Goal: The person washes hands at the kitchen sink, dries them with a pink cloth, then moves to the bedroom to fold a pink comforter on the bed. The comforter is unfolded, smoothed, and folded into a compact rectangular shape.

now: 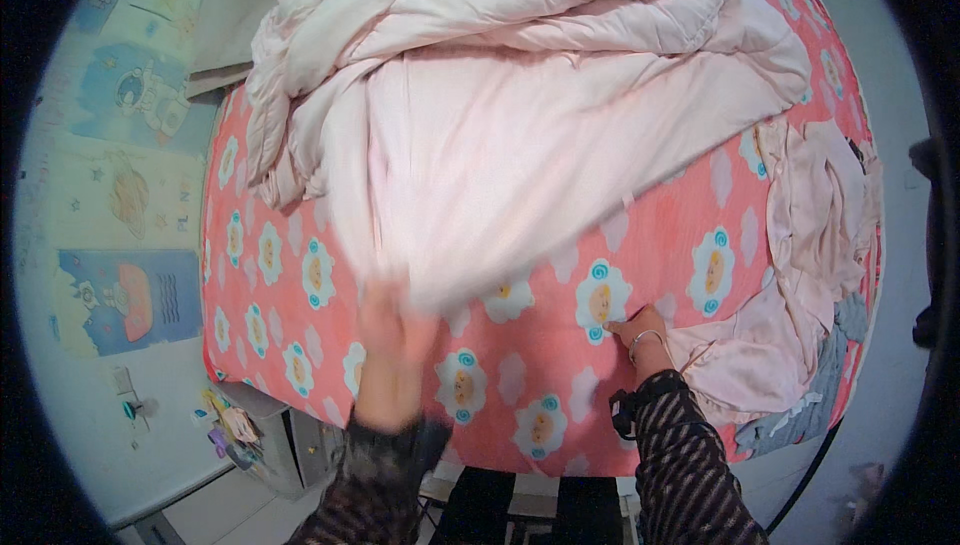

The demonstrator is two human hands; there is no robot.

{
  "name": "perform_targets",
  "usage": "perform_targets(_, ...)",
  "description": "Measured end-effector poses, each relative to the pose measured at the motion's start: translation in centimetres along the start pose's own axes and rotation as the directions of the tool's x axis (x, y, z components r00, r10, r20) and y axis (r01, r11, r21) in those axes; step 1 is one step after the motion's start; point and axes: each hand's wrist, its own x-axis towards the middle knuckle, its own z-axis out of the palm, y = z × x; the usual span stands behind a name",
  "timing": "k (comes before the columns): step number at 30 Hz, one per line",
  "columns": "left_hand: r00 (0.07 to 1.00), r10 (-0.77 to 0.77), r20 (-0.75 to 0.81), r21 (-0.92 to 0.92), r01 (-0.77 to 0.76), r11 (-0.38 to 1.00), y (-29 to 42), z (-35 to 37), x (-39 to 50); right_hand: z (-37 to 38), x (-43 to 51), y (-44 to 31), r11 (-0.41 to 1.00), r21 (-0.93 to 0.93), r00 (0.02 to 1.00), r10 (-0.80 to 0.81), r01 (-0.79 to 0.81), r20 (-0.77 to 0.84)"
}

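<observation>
A pale pink quilt (480, 117) lies bunched at the far side of a bed, one flap of it stretched towards me. My left hand (397, 342), blurred, is at the near corner of that flap and grips it. On the pink fitted sheet (660, 245), printed with white sheep faces, rests my right hand (637, 331), a bangle at its wrist and nothing seen in its grasp. Just right of that hand lie light pink satin clothes (750, 357), crumpled along the bed's right side.
Grey cloth (810, 395) lies under the satin at the near right corner. A grey cabinet (270, 440) with small items on top stands at the lower left, beside a wall with space-themed pictures (135, 301). A dark cable (806, 477) runs down at the right.
</observation>
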Motion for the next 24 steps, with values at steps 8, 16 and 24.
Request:
perform_targets(8, 0.674, -0.405, -0.618, 0.176, 0.621, 0.764, 2.4, -3.4, -31.2, 1.8, -0.5, 4.8, 0.847, 0.532, 0.994, 0.075, -0.025, -0.074)
perform_targets(16, 0.569, -0.616, -0.546, 0.116, 0.779, 0.617, 3.2, -5.7, -39.4, 0.8, -7.8, 12.4, -0.436, 0.706, 0.318, -0.898, -0.559, -0.303)
perform_targets(24, 0.791, -0.357, -0.496, 0.271, 0.532, 0.802, 8.5, 1.2, -37.1, -11.8, -17.4, 0.2, -0.388, 0.883, 0.876, -0.479, -0.265, 0.053)
